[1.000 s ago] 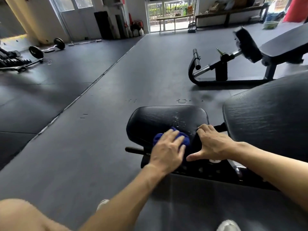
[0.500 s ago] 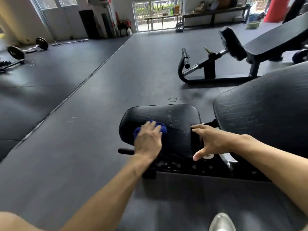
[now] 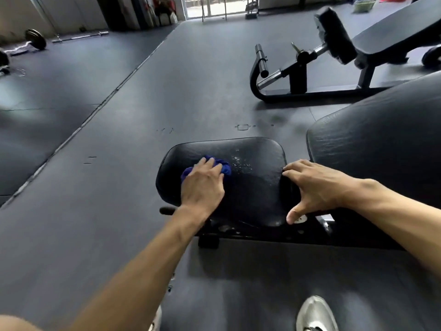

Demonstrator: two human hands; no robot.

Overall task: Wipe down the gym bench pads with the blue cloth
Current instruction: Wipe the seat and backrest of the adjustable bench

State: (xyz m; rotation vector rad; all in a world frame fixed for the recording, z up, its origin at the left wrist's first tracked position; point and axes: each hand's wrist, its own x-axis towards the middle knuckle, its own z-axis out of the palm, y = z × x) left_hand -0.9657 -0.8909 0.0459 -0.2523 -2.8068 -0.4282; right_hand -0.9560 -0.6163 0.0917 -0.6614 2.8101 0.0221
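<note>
The black seat pad (image 3: 253,163) of the near bench lies in front of me, with wet speckles near its middle. My left hand (image 3: 202,187) presses the bunched blue cloth (image 3: 224,167) flat onto the pad's left half; the cloth shows beyond my fingertips. My right hand (image 3: 317,187) rests on the pad's right edge, fingers on top and thumb spread down toward the frame. The large black back pad (image 3: 381,149) rises at the right.
A second black bench (image 3: 393,37) with a roller pad and a steel frame (image 3: 293,75) stands beyond on the dark rubber floor. Barbells and plates (image 3: 35,40) lie far left. My shoe (image 3: 315,314) is at the bottom right.
My left hand has slid the blue cloth leftward and up across the seat pad. The right hand stayed at the pad's right edge while the view tilted.
</note>
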